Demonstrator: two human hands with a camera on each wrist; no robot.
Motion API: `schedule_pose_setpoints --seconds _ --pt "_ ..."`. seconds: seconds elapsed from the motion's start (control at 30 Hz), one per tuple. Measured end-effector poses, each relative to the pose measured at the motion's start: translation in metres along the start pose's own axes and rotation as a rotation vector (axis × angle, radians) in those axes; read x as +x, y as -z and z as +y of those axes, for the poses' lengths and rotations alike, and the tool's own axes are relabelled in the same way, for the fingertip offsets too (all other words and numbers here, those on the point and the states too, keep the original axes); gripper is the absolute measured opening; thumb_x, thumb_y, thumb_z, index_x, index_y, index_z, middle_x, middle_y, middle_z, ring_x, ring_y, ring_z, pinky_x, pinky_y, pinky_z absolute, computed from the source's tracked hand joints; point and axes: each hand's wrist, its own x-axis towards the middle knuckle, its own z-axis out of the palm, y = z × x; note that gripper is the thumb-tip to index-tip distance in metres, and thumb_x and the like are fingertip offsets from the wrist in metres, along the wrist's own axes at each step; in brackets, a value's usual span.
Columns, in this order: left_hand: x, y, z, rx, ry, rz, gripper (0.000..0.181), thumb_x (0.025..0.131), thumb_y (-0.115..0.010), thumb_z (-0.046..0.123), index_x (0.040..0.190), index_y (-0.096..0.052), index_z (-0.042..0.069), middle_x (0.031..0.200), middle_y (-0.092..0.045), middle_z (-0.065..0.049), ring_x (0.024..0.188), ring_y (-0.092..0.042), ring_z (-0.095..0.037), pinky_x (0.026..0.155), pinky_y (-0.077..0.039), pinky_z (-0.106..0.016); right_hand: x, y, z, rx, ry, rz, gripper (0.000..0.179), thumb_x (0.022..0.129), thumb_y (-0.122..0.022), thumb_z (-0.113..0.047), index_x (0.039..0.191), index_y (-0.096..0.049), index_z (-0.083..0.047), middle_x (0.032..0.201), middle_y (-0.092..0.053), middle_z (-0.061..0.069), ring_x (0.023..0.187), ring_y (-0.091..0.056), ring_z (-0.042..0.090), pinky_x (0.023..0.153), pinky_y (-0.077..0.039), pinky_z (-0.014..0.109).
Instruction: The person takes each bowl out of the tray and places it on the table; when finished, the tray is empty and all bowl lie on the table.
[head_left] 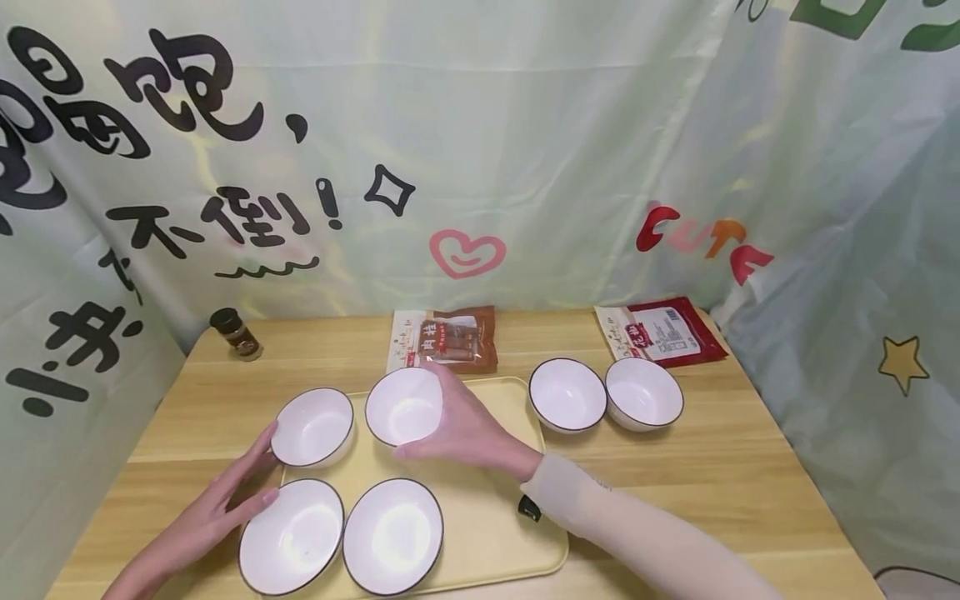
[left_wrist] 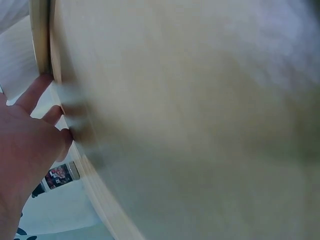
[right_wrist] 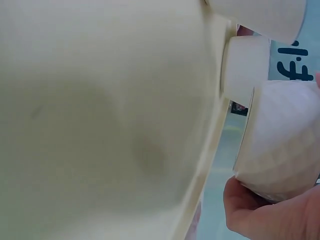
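My right hand [head_left: 468, 421] grips a white bowl [head_left: 401, 408] by its right side, over the back of a cream tray [head_left: 495, 500]. In the right wrist view the thumb lies along that dark-rimmed bowl [right_wrist: 282, 135]. With fingers extended, my left hand [head_left: 217, 504] rests at the left side of another bowl [head_left: 311, 427] on the back left of the tray. Its thumb reaches to the rim of the front-left bowl [head_left: 291, 537]. Beside that one stands a further bowl [head_left: 393, 537]. The left wrist view shows the left fingers straight at the tray's edge.
Two more bowls, one [head_left: 567, 396] by the tray's right back corner and one [head_left: 645, 394] beside it, stand on the wooden table [head_left: 720, 467]. Behind lie a brown spice packet [head_left: 457, 340] and a red packet [head_left: 663, 332]. A small dark-capped jar [head_left: 237, 335] stands back left. Printed curtains surround the table.
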Motion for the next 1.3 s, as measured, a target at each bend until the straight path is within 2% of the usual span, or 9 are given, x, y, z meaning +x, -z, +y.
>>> schedule_pose_setpoints --seconds 0.23,0.43,0.73,0.77,0.83,0.97,1.0,1.1,1.3 --pt "0.000 0.001 0.001 0.000 0.015 0.000 0.087 0.113 -0.062 0.020 0.176 -0.006 0.039 0.180 -0.014 -0.014 0.141 -0.024 0.022 0.101 -0.021 -0.003 -0.009 0.011 -0.007 -0.022 0.018 0.029 0.125 0.067 -0.105 -0.042 0.168 -0.034 -0.017 0.162 -0.048 0.003 0.131 -0.058 0.020 0.107 -0.052 0.048" --pt "-0.002 0.002 0.001 0.008 -0.003 0.010 0.087 0.112 -0.062 0.019 0.177 -0.007 0.036 0.180 -0.015 -0.016 0.141 -0.025 0.022 0.101 -0.021 -0.001 -0.015 0.020 -0.009 -0.034 0.046 0.043 0.127 0.067 -0.105 -0.041 0.170 -0.033 -0.018 0.161 -0.049 0.001 0.132 -0.057 0.021 0.106 -0.052 0.049" --pt "0.002 0.002 0.002 0.012 0.014 0.002 0.086 0.113 -0.062 0.021 0.176 -0.007 0.039 0.180 -0.016 -0.014 0.141 -0.025 0.022 0.103 -0.021 -0.004 -0.026 0.039 -0.004 -0.009 0.048 0.077 0.123 0.066 -0.105 -0.041 0.167 -0.036 -0.027 0.155 -0.052 -0.005 0.125 -0.061 0.019 0.100 -0.055 0.046" --pt "0.002 0.002 0.002 0.013 0.022 0.000 0.086 0.113 -0.062 0.022 0.176 -0.007 0.040 0.180 -0.016 -0.014 0.141 -0.025 0.021 0.110 -0.022 -0.010 -0.028 0.042 -0.003 -0.004 0.045 0.081 0.122 0.066 -0.105 -0.041 0.166 -0.037 -0.030 0.155 -0.052 -0.005 0.124 -0.061 0.020 0.100 -0.055 0.047" --pt "0.003 0.002 0.002 0.012 0.020 0.001 0.086 0.113 -0.062 0.021 0.176 -0.007 0.040 0.180 -0.016 -0.015 0.141 -0.025 0.021 0.110 -0.022 -0.010 -0.031 0.046 -0.001 -0.003 0.044 0.090 0.121 0.066 -0.105 -0.041 0.166 -0.037 -0.032 0.154 -0.053 -0.004 0.125 -0.061 0.020 0.100 -0.055 0.047" --pt "0.003 0.002 0.003 0.014 0.026 0.000 0.086 0.113 -0.062 0.022 0.176 -0.007 0.040 0.180 -0.015 -0.014 0.140 -0.024 0.021 0.112 -0.022 -0.014 -0.038 0.055 0.000 -0.010 0.015 0.118 0.124 0.065 -0.106 -0.041 0.167 -0.037 -0.027 0.153 -0.055 0.001 0.126 -0.061 0.024 0.101 -0.054 0.050" --pt "0.003 0.001 0.003 0.015 0.019 0.002 0.086 0.112 -0.062 0.021 0.176 -0.007 0.039 0.180 -0.015 -0.014 0.140 -0.025 0.021 0.106 -0.020 -0.008 -0.040 0.057 -0.001 -0.013 0.010 0.126 0.126 0.064 -0.106 -0.041 0.168 -0.037 -0.024 0.154 -0.054 0.003 0.128 -0.061 0.025 0.102 -0.053 0.052" --pt "0.003 0.001 0.002 0.018 0.018 0.004 0.086 0.112 -0.063 0.021 0.177 -0.007 0.039 0.180 -0.016 -0.013 0.141 -0.025 0.021 0.106 -0.020 -0.008 -0.045 0.065 -0.002 -0.029 -0.021 0.149 0.129 0.063 -0.107 -0.041 0.169 -0.035 -0.021 0.157 -0.052 0.007 0.130 -0.060 0.030 0.104 -0.052 0.056" --pt "0.000 -0.001 0.002 0.014 -0.010 0.010 0.087 0.112 -0.063 0.019 0.177 -0.008 0.037 0.180 -0.015 -0.015 0.141 -0.025 0.022 0.102 -0.020 -0.002 -0.052 0.082 -0.003 -0.048 -0.024 0.185 0.128 0.064 -0.106 -0.040 0.168 -0.035 -0.020 0.157 -0.052 0.010 0.130 -0.060 0.034 0.103 -0.053 0.060"
